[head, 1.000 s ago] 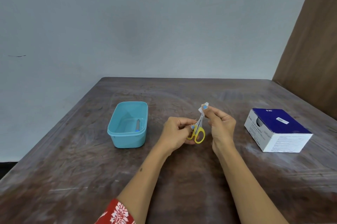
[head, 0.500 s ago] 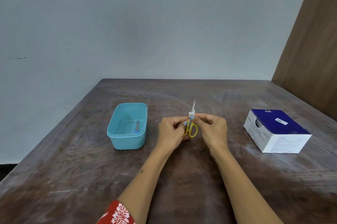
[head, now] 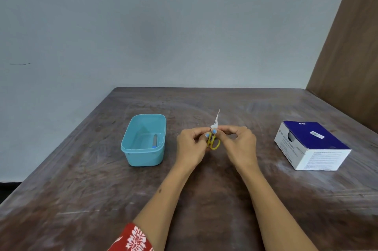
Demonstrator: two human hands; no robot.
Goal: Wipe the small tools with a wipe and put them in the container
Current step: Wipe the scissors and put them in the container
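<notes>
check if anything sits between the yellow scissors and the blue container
Nothing visible does. The scissors, held in both hands, are right of the container, with only bare table between them.

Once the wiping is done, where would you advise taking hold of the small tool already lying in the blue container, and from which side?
I would pinch the small tool near its far, grey end, coming straight down from above. It lies flat on the floor of the blue container, close along the right wall, so only the open top gives access. Fingers probably fit best on its left side, where the floor is bare.
</notes>
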